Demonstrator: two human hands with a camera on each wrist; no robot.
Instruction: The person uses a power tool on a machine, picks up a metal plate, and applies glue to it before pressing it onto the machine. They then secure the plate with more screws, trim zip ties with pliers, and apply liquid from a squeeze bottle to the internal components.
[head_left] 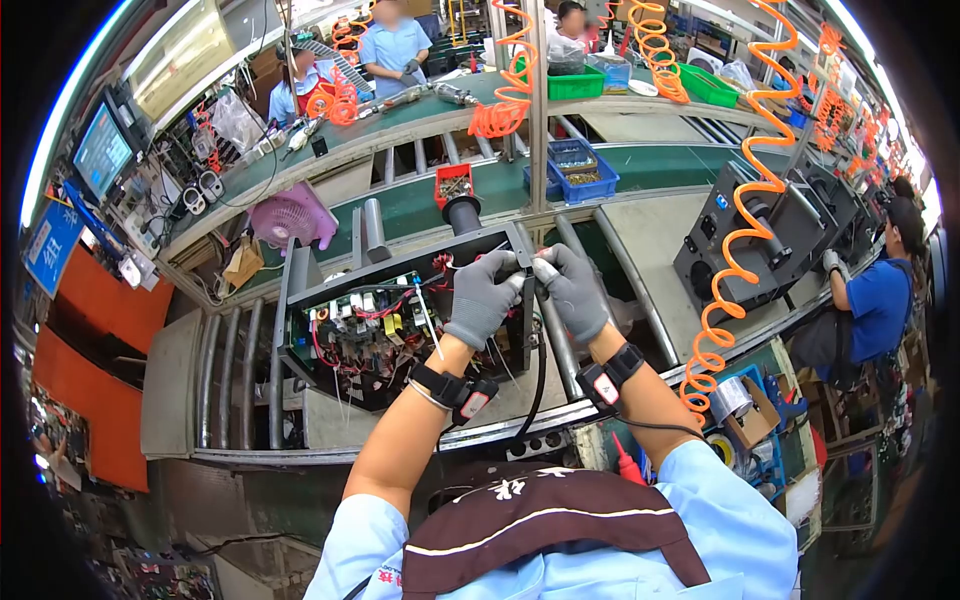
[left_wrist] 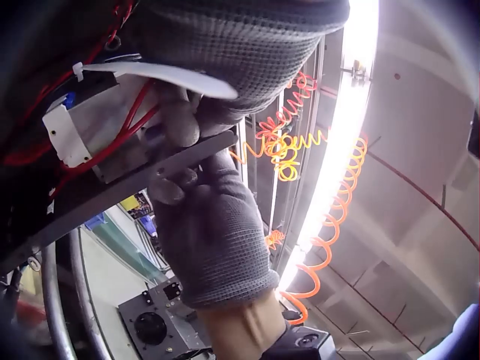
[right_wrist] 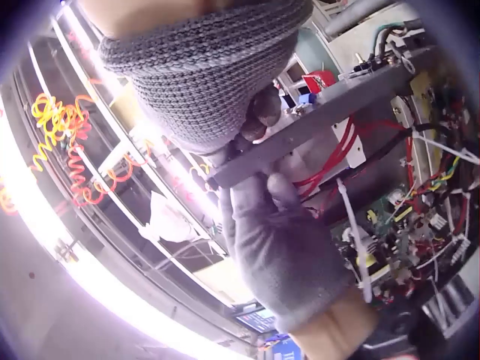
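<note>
A dark open metal case (head_left: 400, 262), packed with circuit boards and wires, lies on the roller conveyor. My gloved left hand (head_left: 486, 297) is on the inner side of its right wall, fingers curled at the wall's edge. On the outer side my gloved right hand (head_left: 576, 293) grips at the same wall (right_wrist: 322, 120) with bent fingertips. The fingertips of both hands meet across it; any small part between them is hidden. Close to the left fingers, a pale metal box (left_wrist: 105, 139) with red wires (left_wrist: 124, 135) sits inside. A white cable tie (right_wrist: 352, 232) sticks up beside the left hand.
Conveyor rollers (head_left: 627, 275) run on both sides of the case. Behind it stand a pink fan (head_left: 290, 220), a red bin (head_left: 454, 186) and blue bins (head_left: 582, 172) of small parts. An orange coiled hose (head_left: 733, 262) hangs at right, before another dark case (head_left: 745, 240).
</note>
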